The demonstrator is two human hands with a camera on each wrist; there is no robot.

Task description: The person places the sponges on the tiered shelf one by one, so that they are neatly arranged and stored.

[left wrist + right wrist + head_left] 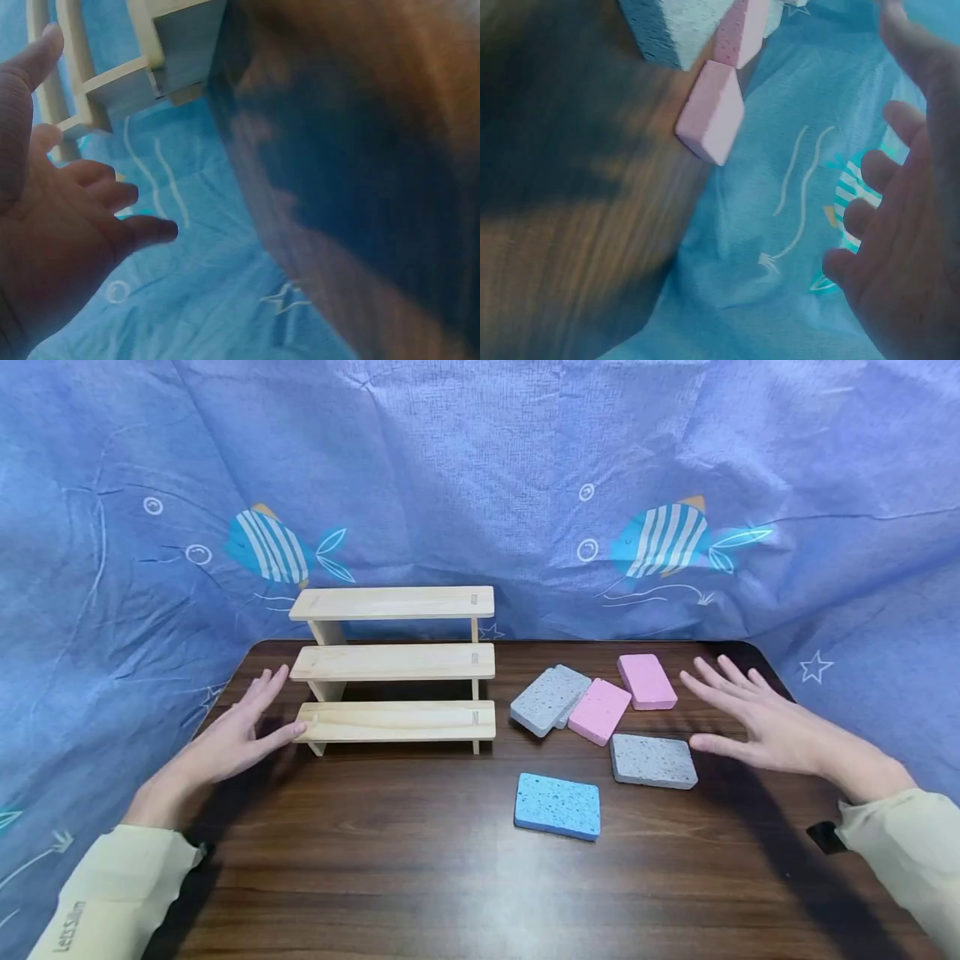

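Note:
My left hand (238,735) has its fingers spread beside the left end of a three-tier wooden shelf (397,720); its thumb overlaps the lowest tier in the head view. Over the table's right side, my right hand (757,718) is spread with nothing in it. Nearest to it lies a grey sponge (653,761), just left of the thumb. Behind that are a pink sponge (647,682) and another pink sponge (599,711), the latter against two overlapping grey sponges (542,700). A blue sponge (557,806) lies closer to the front.
All this stands on a dark brown wooden table (360,860) with rounded far corners. A blue cloth (480,468) printed with striped fish hangs behind the table and along its sides. The shelf rises at the back left.

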